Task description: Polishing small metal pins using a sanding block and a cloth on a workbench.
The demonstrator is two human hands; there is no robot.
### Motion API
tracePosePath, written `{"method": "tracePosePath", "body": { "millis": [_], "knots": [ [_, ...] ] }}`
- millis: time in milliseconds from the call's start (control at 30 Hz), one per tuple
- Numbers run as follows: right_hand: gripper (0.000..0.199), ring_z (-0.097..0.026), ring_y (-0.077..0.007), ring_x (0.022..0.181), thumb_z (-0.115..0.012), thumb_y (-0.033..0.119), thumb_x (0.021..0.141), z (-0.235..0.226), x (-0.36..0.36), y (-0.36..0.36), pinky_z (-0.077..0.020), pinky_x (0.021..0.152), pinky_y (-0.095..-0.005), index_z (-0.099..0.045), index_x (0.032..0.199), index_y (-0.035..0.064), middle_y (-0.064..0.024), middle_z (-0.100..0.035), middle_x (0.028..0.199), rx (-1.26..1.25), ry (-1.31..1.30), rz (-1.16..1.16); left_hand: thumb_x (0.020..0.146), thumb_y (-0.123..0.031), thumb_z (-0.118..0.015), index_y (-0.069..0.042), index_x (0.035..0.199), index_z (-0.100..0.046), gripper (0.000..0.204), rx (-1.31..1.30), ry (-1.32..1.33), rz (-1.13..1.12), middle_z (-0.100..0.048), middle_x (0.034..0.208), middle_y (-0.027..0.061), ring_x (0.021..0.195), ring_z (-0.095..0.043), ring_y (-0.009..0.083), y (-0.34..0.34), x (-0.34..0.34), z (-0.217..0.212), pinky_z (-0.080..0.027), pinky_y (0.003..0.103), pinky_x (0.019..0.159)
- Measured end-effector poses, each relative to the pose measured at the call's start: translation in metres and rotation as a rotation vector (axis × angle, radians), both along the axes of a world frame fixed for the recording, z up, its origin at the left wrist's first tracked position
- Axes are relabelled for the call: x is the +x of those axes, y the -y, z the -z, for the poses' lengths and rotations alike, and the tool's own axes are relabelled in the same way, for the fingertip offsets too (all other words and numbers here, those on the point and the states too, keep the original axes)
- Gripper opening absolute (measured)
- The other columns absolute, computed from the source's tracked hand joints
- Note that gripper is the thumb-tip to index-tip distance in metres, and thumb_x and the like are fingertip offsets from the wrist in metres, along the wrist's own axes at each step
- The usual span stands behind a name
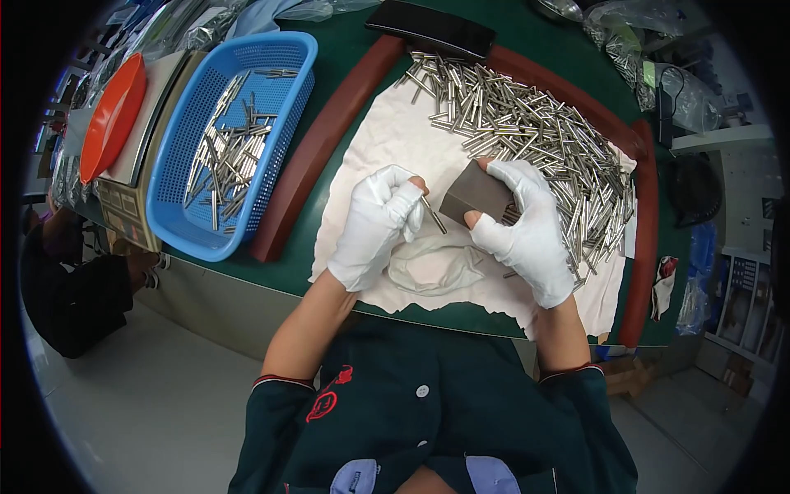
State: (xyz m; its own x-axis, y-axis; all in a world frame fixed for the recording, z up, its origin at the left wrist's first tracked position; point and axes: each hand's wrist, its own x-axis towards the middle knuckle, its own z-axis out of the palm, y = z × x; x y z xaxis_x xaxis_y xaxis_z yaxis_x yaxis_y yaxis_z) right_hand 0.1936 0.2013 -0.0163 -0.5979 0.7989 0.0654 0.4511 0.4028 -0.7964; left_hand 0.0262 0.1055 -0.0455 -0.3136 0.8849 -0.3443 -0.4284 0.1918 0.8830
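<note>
My left hand [380, 216], in a white glove with bare fingertips, is closed around a thin metal pin [434, 216] whose lower end sticks out toward the right. Opposite it, my right hand [527, 229], gloved the same way, grips a dark grey-brown rectangular block [476, 194] between thumb and fingers. Pin and block are close together but apart. Under both hands lies a pale pink cloth [350, 177]. A crumpled whitish cloth piece [436, 265] rests on it below the pin. Beyond my right hand spreads a large heap of metal pins [527, 111].
A blue perforated basket [273, 156] with loose pins stands at left, beside an orange scoop-like tray [113, 117]. Reddish-brown rails [329, 148] border the cloth. A black flat device [429, 30] sits at the back. Another person [78, 284] is at far left.
</note>
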Motion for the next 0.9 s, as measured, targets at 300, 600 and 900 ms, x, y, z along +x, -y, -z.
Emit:
{"method": "tracePosePath", "body": {
  "millis": [300,600,900],
  "knots": [
    [0.061,-0.055,-0.0307,0.102,-0.077,0.026,0.058,0.002,-0.001,0.004,-0.0439,0.092,-0.0382,-0.063,0.110,-0.0033,-0.0161,-0.060,0.106,-0.006,-0.069,-0.097,0.096,-0.014,-0.056,-0.003,0.088,-0.054,0.013,0.161,-0.084,0.040,-0.054,0.062,0.0022,0.050,-0.047,0.0063,0.005,0.002,0.002,-0.035,0.020,0.046],
    [0.062,-0.055,-0.0287,0.099,-0.076,0.025,0.057,0.000,0.002,0.005,-0.0432,0.090,-0.0376,-0.063,0.112,-0.0007,-0.0140,-0.059,0.103,0.145,-0.044,-0.142,0.096,-0.009,-0.053,-0.001,0.090,-0.054,0.010,0.211,-0.265,0.004,-0.055,0.065,0.0038,0.053,-0.052,0.0080,0.003,0.005,0.000,-0.042,0.022,0.048],
    [0.075,-0.049,-0.0331,0.113,-0.076,0.028,0.062,0.012,0.006,-0.014,-0.0404,0.095,-0.0433,-0.049,0.128,0.0044,-0.0142,-0.054,0.122,0.485,0.274,0.068,0.096,-0.013,-0.056,-0.001,0.091,-0.056,0.012,0.124,-0.094,-0.046,-0.057,0.063,0.0035,0.052,-0.051,0.0083,0.001,0.003,-0.002,-0.042,0.022,0.049]
  ]
}}
